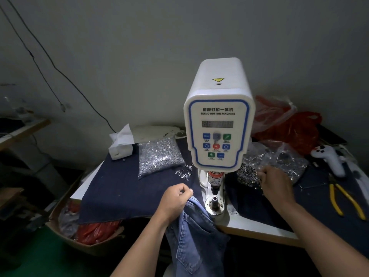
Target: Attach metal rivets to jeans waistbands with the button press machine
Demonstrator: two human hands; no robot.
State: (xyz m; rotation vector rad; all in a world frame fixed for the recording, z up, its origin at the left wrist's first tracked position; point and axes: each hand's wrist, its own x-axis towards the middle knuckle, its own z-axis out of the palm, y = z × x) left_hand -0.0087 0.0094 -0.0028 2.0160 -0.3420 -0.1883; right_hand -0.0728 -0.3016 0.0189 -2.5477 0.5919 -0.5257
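Head view: jeans held at the press, other hand in the rivets

Left hand (176,198) is curled tight on the top edge of the blue jeans (196,236), which hang off the worktop (257,230) edge just left of the servo button machine (218,124) and its lower die (214,198). Right hand (276,183) has fingers bent into a loose pile of ring-shaped rivets (247,173) (whether it pinches one cannot be told). Farther left lies a bag of silver rivet parts (159,158); yellow-handled pliers (345,200) lie far right.
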